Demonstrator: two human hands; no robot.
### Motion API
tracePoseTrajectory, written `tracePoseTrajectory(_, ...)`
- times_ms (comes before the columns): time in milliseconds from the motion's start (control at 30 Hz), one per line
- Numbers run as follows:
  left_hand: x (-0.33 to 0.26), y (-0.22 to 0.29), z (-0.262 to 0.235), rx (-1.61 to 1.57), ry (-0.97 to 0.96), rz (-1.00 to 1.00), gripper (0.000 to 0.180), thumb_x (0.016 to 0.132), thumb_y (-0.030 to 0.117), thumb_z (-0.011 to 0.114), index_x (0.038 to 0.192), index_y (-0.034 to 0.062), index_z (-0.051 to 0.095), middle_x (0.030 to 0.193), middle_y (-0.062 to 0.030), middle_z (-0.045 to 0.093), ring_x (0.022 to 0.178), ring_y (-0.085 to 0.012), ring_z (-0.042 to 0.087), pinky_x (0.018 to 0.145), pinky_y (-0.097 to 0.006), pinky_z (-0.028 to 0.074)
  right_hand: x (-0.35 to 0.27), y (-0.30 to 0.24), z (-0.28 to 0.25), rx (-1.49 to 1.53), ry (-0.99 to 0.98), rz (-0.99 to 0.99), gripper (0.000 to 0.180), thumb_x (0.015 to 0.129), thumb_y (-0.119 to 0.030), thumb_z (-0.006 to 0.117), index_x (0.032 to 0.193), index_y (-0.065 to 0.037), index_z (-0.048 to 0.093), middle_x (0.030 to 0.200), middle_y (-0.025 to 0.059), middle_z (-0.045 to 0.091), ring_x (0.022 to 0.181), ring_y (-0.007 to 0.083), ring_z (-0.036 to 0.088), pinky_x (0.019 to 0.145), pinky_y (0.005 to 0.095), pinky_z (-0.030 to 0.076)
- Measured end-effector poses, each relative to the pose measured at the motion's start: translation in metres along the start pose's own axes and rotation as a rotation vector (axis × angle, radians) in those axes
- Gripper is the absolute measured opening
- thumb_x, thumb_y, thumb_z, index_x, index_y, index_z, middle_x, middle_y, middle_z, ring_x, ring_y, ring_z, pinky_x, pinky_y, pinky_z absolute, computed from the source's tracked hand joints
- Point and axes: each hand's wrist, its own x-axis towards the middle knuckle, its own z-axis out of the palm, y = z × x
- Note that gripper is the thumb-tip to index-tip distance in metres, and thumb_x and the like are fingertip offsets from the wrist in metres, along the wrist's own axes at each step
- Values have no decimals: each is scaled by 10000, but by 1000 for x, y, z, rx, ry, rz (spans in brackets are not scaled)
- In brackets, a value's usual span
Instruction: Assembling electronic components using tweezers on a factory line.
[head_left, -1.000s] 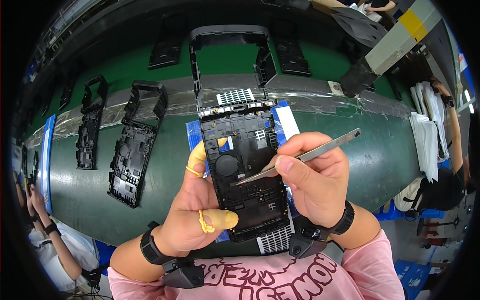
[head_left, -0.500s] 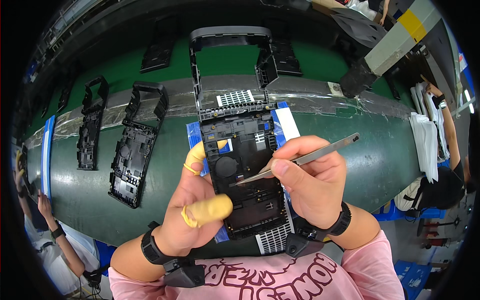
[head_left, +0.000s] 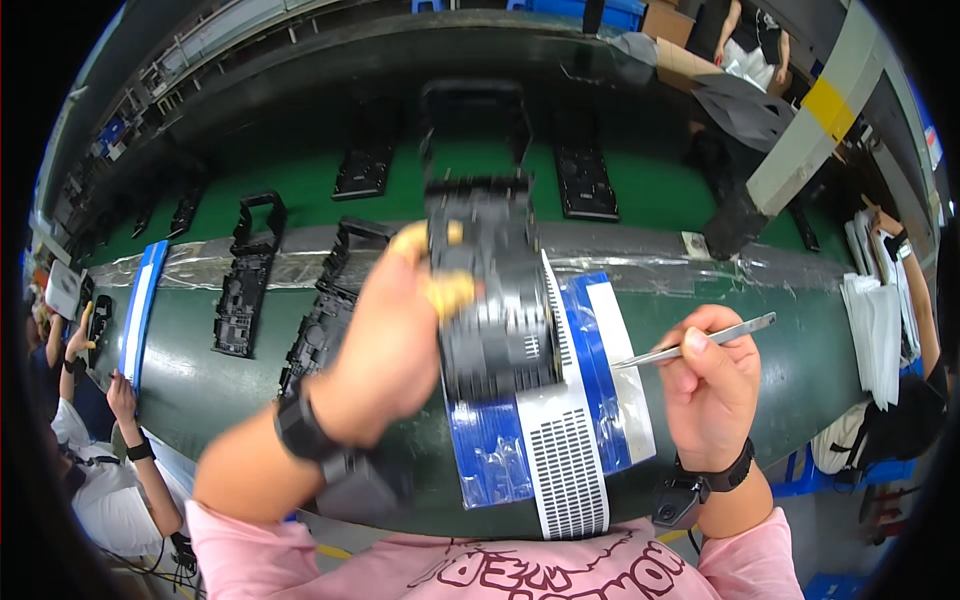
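My left hand (head_left: 385, 345), with yellow finger cots on thumb and forefinger, grips a black plastic housing part (head_left: 490, 290) and holds it lifted above the bench, blurred by motion. My right hand (head_left: 712, 385) holds metal tweezers (head_left: 690, 345) off to the right, their tips pointing left over a blue and white tray (head_left: 560, 440) with a sheet of small white pieces. The tweezers are apart from the black part.
Several more black housing parts (head_left: 245, 290) lie on the dark green conveyor belt (head_left: 640, 190) and the grey taped strip. A stack of white sheets (head_left: 875, 330) sits at the right. Other people's hands (head_left: 120, 395) work at the left edge.
My left hand has lifted the black part up and away from the tray. My right hand with the tweezers has pulled off it to the right.
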Motion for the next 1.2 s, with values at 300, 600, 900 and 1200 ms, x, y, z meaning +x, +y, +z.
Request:
tracePoseTrajectory(300, 205, 71, -83, 1583, 111, -153, 288, 755, 269, 535, 824, -8, 570, 762, -140, 572, 731, -252, 568, 678, -368, 450, 7, 14, -20, -4, 136, 67, 101, 739, -9, 535, 830, 30, 519, 658, 132, 558, 422, 61, 381, 392, 165, 285)
tracePoseTrajectory(600, 245, 81, -229, 2390, 54, -391, 300, 610, 110, 647, 907, 79, 615, 914, -143, 585, 880, -302, 550, 785, -363, 435, 17, 34, -11, -111, 86, 260, 117, 728, 7, 571, 838, 6, 533, 667, 72, 569, 485, 43, 437, 414, 150, 301)
tracePoseTrajectory(900, 236, 128, -230, 2366, 487, 657, 210, 755, 143, 459, 736, -54, 531, 754, -241, 560, 730, -372, 560, 641, -424, 459, 6, 45, -17, -356, 51, 240, 109, 728, 8, 573, 832, 1, 541, 679, 20, 562, 528, 19, 464, 456, 139, 361)
tracePoseTrajectory(1200, 116, 106, -136, 633, 291, 278, 164, 778, 91, 423, 844, 13, 551, 803, -30, 555, 745, -82, 498, 657, -218, 394, 20, 55, -38, -291, 71, 220, 135, 704, 24, 565, 834, 26, 530, 686, 59, 563, 572, 77, 528, 472, 173, 375)
